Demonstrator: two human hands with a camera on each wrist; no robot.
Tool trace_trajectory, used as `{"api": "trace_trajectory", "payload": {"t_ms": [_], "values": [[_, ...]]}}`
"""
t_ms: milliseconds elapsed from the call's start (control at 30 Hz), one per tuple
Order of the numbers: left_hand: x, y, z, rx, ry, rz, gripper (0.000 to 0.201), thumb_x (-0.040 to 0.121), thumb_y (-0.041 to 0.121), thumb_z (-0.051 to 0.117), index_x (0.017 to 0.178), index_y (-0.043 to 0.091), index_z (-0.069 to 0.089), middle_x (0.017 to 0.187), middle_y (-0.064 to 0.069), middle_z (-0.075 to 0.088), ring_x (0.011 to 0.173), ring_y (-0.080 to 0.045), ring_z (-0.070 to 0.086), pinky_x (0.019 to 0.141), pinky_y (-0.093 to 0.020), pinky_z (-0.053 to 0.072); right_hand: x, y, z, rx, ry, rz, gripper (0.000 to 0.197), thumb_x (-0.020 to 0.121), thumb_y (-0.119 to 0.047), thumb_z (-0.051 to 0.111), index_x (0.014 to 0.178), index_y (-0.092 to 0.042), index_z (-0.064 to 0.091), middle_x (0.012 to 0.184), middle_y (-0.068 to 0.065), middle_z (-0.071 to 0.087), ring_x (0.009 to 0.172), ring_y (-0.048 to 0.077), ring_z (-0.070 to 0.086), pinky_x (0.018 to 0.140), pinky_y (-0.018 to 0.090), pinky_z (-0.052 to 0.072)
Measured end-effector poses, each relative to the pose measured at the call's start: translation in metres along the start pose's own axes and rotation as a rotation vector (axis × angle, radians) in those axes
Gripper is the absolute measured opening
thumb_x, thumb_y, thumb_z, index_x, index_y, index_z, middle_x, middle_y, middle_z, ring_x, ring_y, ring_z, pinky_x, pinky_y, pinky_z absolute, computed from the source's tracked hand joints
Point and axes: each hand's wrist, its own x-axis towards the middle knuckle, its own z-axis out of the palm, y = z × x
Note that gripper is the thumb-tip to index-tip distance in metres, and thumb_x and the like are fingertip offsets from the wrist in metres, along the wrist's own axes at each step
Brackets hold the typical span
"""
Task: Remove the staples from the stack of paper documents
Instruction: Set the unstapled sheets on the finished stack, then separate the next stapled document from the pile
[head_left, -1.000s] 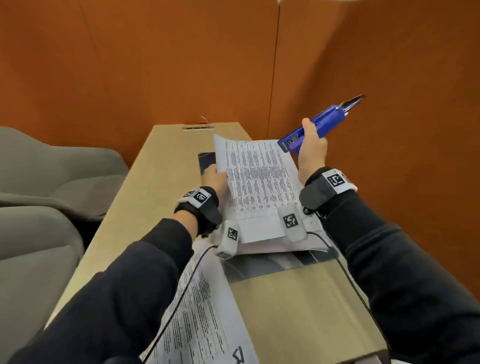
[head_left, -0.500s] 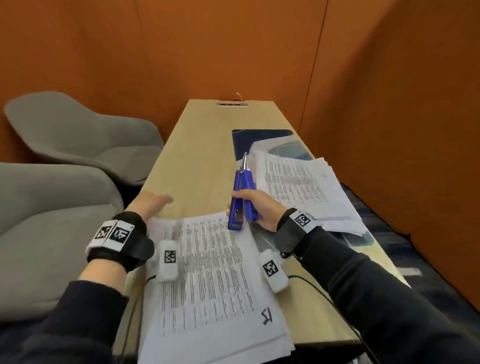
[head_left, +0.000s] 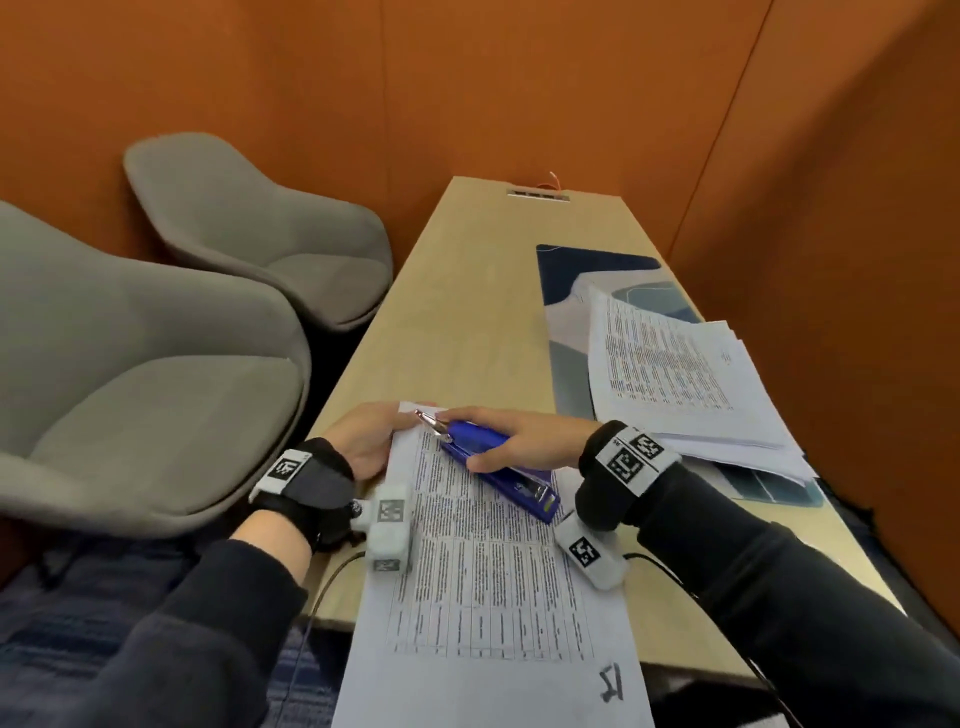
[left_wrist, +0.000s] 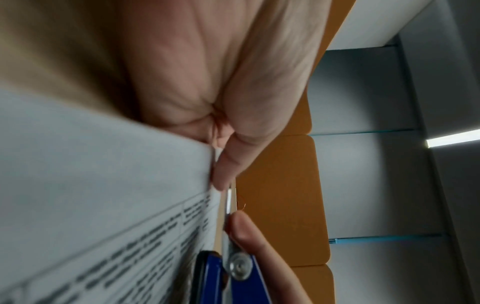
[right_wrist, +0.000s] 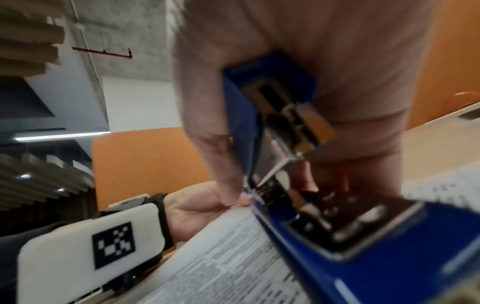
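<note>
Right hand (head_left: 524, 441) is gripping the stapler (head_left: 498, 470), left hand (head_left: 363, 441) is pinching the document (head_left: 483, 561) corner (a slipping tip risks tearing it).

**Materials and finishes**

The stapler (head_left: 498, 467) has a glossy blue body with a shiny metal tip. The document (head_left: 488, 582) is matt white printed paper. The surface (head_left: 467, 312) looks like pale smooth wood. The chairs (head_left: 156, 374) have grey matt cloth.

Printed document (head_left: 488, 561) lies flat, blue stapler's (head_left: 498, 467) tip seemingly at its corner.
</note>
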Motion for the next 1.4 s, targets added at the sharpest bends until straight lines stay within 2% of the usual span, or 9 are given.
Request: {"api": "trace_trajectory", "payload": {"t_ms": [133, 400, 600, 733, 900, 1100, 1200, 1300, 1400], "values": [[-0.01, -0.005, -0.011, -0.005, -0.041, -0.007, 0.032, 0.09, -0.011, 0.04, 0.119, -0.011, 0.055, 0.107, -0.027, 0.063, 0.082, -0.029, 0.068, 0.068, -0.034, 0.06, 0.006, -0.008, 0.009, -0.209, 0.07, 0.053, 0.057, 0.097, -0.037, 0.054, 0.148, -0.041, 0.027, 0.134, 0.0, 0.051, 0.1, 0.018, 0.053, 0.071, 0.014, 0.038], [-0.008, -0.016, -0.015, -0.015, 0.02, 0.052, 0.032, 0.091, -0.015, 0.044, 0.122, -0.012, 0.054, 0.096, -0.019, 0.067, 0.071, -0.019, 0.071, 0.063, -0.026, 0.059, 0.003, -0.003, 0.005, -0.262, 0.008, 0.075, 0.054, 0.098, -0.032, 0.052, 0.145, -0.046, 0.03, 0.127, -0.004, 0.05, 0.093, 0.014, 0.053, 0.076, 0.021, 0.04], [-0.008, -0.017, -0.015, -0.007, 0.019, 0.069, 0.031, 0.094, -0.008, 0.044, 0.123, -0.004, 0.055, 0.105, -0.022, 0.066, 0.087, -0.029, 0.067, 0.072, -0.034, 0.06, 0.013, -0.003, 0.009, -0.267, 0.034, 0.056, 0.055, 0.099, -0.031, 0.051, 0.147, -0.042, 0.027, 0.115, -0.004, 0.052, 0.078, 0.004, 0.051, 0.064, 0.016, 0.036], [-0.006, -0.019, -0.015, -0.014, 0.067, 0.138, 0.036, 0.094, -0.008, 0.043, 0.126, 0.005, 0.054, 0.111, -0.023, 0.063, 0.087, -0.03, 0.065, 0.073, -0.038, 0.058, 0.021, 0.014, 0.007, 0.226, 0.073, 0.005, 0.048, 0.098, -0.022, 0.055, 0.143, -0.034, 0.04, 0.135, 0.003, 0.055, 0.115, 0.024, 0.058, 0.087, 0.022, 0.047], [-0.009, -0.018, -0.014, -0.021, 0.075, 0.176, 0.042, 0.094, -0.009, 0.042, 0.122, 0.02, 0.054, 0.097, -0.016, 0.065, 0.072, -0.023, 0.067, 0.054, -0.032, 0.058, 0.014, 0.061, 0.012, 1.234, 0.142, 0.022, 0.017, 0.098, -0.017, 0.05, 0.11, -0.005, 0.047, 0.094, 0.024, 0.06, 0.076, 0.034, 0.062, 0.072, 0.044, 0.055], [-0.015, -0.015, -0.012, 0.04, 0.025, 0.125, 0.04, 0.091, -0.003, 0.053, 0.125, 0.015, 0.043, 0.108, -0.016, 0.064, 0.077, -0.026, 0.069, 0.056, -0.035, 0.059, 0.01, 0.077, 0.011, 1.577, 0.31, -0.149, 0.03, 0.1, -0.023, 0.041, 0.109, -0.005, 0.063, 0.096, 0.015, 0.057, 0.076, 0.024, 0.061, 0.08, 0.039, 0.052], [-0.02, -0.014, -0.015, 0.062, -0.214, 0.077, 0.041, 0.084, 0.007, 0.065, 0.122, 0.015, 0.051, 0.113, -0.017, 0.065, 0.09, -0.03, 0.068, 0.07, -0.041, 0.06, 0.01, 0.079, 0.01, 1.639, 0.359, -0.209, 0.037, 0.1, -0.025, 0.039, 0.134, -0.013, 0.05, 0.094, 0.012, 0.057, 0.076, 0.021, 0.06, 0.077, 0.036, 0.053], [-0.02, -0.016, -0.019, 0.09, -0.385, 0.019, 0.062, 0.065, 0.021, 0.083, 0.121, 0.012, 0.057, 0.114, -0.018, 0.067, 0.093, -0.03, 0.069, 0.074, -0.039, 0.059, 0.013, 0.081, 0.008, 1.649, 0.39, -0.208, 0.038, 0.101, -0.026, 0.041, 0.137, -0.015, 0.046, 0.096, 0.014, 0.056, 0.079, 0.024, 0.062, 0.077, 0.038, 0.054], [-0.021, -0.016, -0.016, 0.158, -0.3, 0.027, 0.046, 0.079, 0.012, 0.071, 0.122, 0.008, 0.056, 0.103, -0.015, 0.072, 0.085, -0.027, 0.071, 0.069, -0.036, 0.06, 0.013, 0.083, 0.008, 1.639, 0.397, -0.193, 0.037, 0.101, -0.027, 0.042, 0.135, -0.014, 0.048, 0.097, 0.016, 0.058, 0.081, 0.026, 0.062, 0.081, 0.039, 0.052]]}}
